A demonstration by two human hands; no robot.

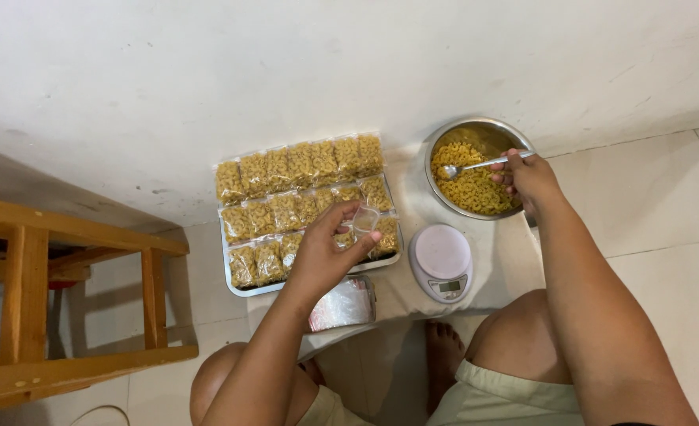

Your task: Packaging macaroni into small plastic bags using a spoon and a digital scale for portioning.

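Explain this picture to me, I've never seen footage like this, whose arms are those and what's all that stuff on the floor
There is no machine here: the one picture comes from a camera worn on a person's head, looking down at their own arms and knees as they sit on a tiled floor by a white wall. The left hand pinches a small clear empty bag over a metal tray lined with rows of filled pasta packets. The right hand holds a spoon dipped into a steel bowl of loose dry macaroni. Between them sit a small round kitchen scale and a stack of spare bags. A wooden stool stands at the left.
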